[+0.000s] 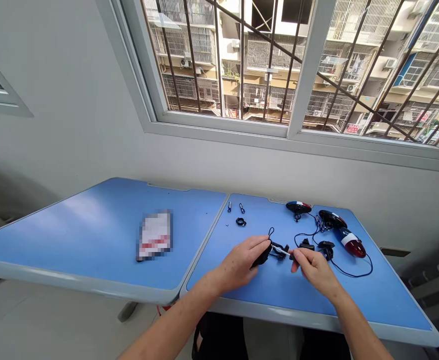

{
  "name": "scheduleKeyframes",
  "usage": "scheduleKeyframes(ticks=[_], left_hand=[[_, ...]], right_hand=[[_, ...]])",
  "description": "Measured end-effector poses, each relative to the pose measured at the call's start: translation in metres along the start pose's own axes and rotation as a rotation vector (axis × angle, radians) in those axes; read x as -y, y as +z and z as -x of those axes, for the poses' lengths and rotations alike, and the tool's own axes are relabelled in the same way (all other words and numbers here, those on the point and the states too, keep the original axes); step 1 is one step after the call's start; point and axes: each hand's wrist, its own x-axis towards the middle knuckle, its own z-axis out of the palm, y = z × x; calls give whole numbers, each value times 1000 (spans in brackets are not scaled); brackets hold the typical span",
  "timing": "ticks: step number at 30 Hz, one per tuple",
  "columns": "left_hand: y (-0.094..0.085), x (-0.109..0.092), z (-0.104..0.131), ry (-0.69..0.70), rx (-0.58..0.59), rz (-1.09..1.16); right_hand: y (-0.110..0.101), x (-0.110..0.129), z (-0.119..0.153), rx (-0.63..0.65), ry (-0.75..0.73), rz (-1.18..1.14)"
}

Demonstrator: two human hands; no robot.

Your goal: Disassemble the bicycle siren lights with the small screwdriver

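Note:
My left hand is wrapped round a small black device, holding it just above the blue table. A thin cord loop sticks up from its far side. In my right hand is a slim screwdriver, pinched near its dark end, its metal shaft pointing left toward the black device. Whether the tip touches the device is too small to tell. Just behind the shaft lies a tangle of black cable. The inner side of the device is hidden by my left fingers.
Two small cylinders and a black ring clamp lie toward the back. On the right are several red, white and blue lamps with cables and black parts. A blurred white packet rests on the left table.

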Motion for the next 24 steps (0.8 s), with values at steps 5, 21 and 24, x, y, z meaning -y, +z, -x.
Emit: scheduleKeyframes(ticks=[5, 21, 24], left_hand=[[2, -1, 0, 44, -30, -24], [1, 2, -2, 88, -102, -104], [-1, 1, -2, 90, -106, -104]], right_hand=[[0, -3, 5, -83, -111, 149], [6, -12, 6, -126, -96, 26], [4, -12, 7, -140, -114, 48]])
